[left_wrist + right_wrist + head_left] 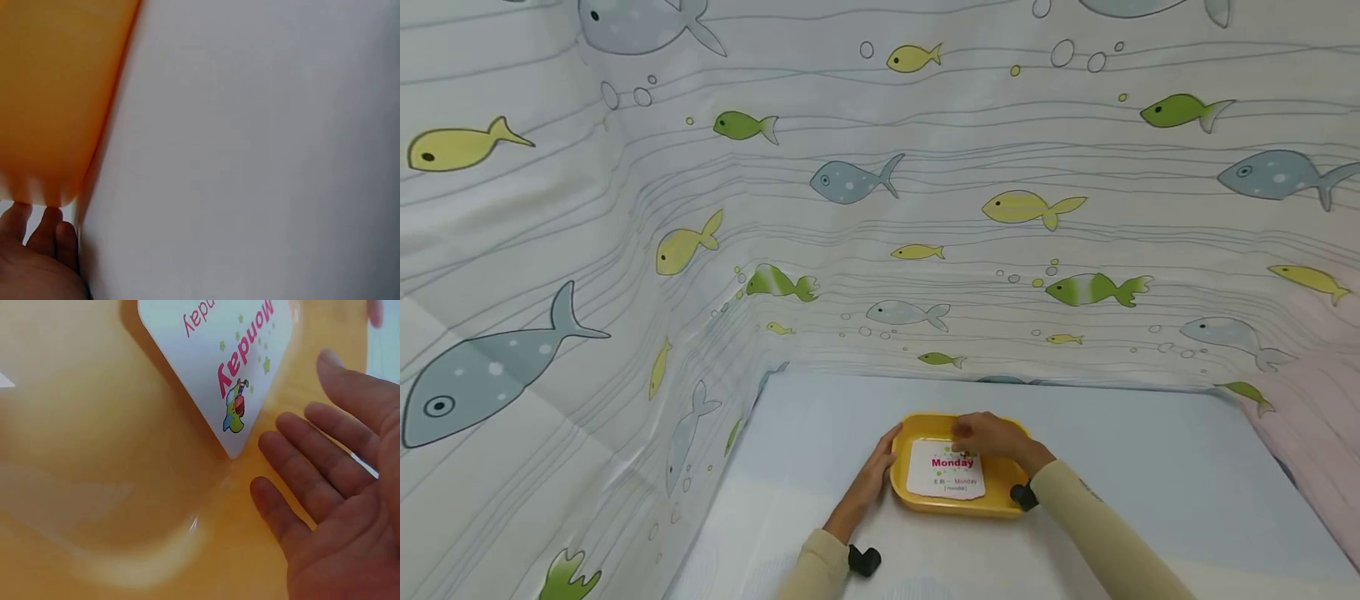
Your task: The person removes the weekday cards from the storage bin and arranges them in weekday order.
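Note:
A yellow plastic tray (1007,479) lies on the white surface. In it rests a white card (946,485) printed "Monday" in red, with green stars and a small cartoon figure. My left hand (874,471) is at the tray's left end; in the left wrist view its fingertips (51,215) touch the outer wall. My right hand (992,435) is over the far part of the tray, beside the card. The right wrist view shows its fingers (294,469) loosely extended, holding nothing, close to the card (206,369).
White cloth with printed fish (850,182) rises behind and to the left of the white tabletop (820,417). A pinkish stretch of cloth (1307,417) hangs at the right. Black wrist devices (865,561) sit at both cuffs.

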The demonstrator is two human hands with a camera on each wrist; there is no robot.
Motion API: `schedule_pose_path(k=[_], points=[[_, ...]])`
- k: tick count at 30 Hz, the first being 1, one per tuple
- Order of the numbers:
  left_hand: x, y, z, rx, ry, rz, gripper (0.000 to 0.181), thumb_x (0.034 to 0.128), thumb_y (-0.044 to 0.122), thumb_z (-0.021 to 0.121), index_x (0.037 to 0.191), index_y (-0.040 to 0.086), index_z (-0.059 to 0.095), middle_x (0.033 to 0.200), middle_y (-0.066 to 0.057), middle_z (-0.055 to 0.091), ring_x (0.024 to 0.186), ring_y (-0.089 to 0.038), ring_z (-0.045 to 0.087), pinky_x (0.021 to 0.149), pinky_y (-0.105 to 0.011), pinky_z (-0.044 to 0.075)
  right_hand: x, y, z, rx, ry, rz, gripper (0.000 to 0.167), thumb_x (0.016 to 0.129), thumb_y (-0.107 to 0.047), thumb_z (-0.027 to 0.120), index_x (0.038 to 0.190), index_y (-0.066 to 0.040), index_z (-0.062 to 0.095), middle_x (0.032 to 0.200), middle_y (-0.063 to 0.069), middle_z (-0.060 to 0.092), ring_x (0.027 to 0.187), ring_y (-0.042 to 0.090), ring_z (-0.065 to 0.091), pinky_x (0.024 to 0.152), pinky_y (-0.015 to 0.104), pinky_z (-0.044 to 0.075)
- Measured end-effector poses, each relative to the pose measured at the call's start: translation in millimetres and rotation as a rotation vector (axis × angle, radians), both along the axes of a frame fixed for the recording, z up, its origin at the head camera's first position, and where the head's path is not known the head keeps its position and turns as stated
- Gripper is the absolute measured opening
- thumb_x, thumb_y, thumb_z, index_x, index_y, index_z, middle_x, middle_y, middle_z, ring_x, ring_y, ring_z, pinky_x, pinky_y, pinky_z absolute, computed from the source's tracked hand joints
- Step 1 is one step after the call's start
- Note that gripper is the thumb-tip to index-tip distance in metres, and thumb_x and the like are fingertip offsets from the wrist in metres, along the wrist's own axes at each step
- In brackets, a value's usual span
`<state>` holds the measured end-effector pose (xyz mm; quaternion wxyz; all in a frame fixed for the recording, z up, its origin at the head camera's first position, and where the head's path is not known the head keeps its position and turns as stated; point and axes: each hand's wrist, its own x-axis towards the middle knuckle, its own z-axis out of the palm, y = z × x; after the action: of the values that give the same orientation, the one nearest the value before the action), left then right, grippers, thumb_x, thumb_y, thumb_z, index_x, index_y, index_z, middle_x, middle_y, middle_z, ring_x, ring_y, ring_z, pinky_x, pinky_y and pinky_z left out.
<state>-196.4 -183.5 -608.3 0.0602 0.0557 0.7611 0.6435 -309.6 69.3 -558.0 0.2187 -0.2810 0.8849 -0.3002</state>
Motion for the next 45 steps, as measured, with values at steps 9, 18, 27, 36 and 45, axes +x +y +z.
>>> schedule_pose_path(k=[9, 18, 27, 36, 45], points=[[6.3, -2.6, -4.7, 0.038, -0.002, 0.003, 0.056, 0.1048, 0.014, 0.03, 0.16, 0.023, 0.024, 0.169, -0.002, 0.016, 0.157, -0.023, 0.009, 0.123, -0.019, 0.012, 3.8, -1.2, -5.9, 0.045, 0.008, 0.054, 0.03, 0.09, -0.03, 0.074, 0.115, -0.014, 0.071, 0.106, -0.005, 0.068, 0.096, 0.015, 0.055, 0.1, 0.043, 0.052], [2.1, -0.1, -2.7, 0.034, -0.007, 0.011, 0.058, 0.1038, 0.011, 0.03, 0.16, 0.024, 0.024, 0.168, -0.001, 0.017, 0.157, -0.022, 0.009, 0.127, -0.047, 0.005, 3.8, 8.3, -9.7, 0.008, 0.029, 0.098, 0.05, 0.084, -0.034, 0.08, 0.125, -0.01, 0.067, 0.12, 0.001, 0.068, 0.106, 0.019, 0.058, 0.108, 0.05, 0.048], [1.0, 1.7, -2.2, 0.022, -0.006, 0.021, 0.058, 0.1031, 0.01, 0.03, 0.16, 0.023, 0.025, 0.168, -0.001, 0.018, 0.157, -0.022, 0.01, 0.124, -0.024, 0.01, 5.2, 10.9, -14.7, 0.061, 0.13, 0.161, 0.051, 0.08, -0.031, 0.083, 0.126, -0.014, 0.067, 0.118, -0.004, 0.066, 0.105, 0.015, 0.056, 0.109, 0.046, 0.049], [0.9, 2.8, -3.4, 0.035, 0.005, 0.025, 0.058, 0.1023, 0.01, 0.029, 0.16, 0.018, 0.025, 0.168, -0.007, 0.018, 0.156, -0.029, 0.009, 0.127, -0.054, 0.003, 9.2, 9.8, -12.0, 0.109, 0.194, 0.244, 0.056, 0.079, -0.032, 0.084, 0.127, -0.009, 0.065, 0.122, 0.001, 0.064, 0.105, 0.015, 0.057, 0.105, 0.041, 0.052], [-3.2, 2.8, -3.5, 0.03, -0.003, 0.037, 0.059, 0.1018, 0.008, 0.03, 0.159, 0.021, 0.026, 0.168, -0.003, 0.02, 0.157, -0.025, 0.01, 0.127, -0.049, 0.004, 4.9, 5.9, -11.1, 0.152, 0.259, 0.254, 0.049, 0.078, -0.031, 0.084, 0.12, -0.01, 0.068, 0.106, -0.005, 0.061, 0.089, 0.007, 0.052, 0.095, 0.031, 0.057]])
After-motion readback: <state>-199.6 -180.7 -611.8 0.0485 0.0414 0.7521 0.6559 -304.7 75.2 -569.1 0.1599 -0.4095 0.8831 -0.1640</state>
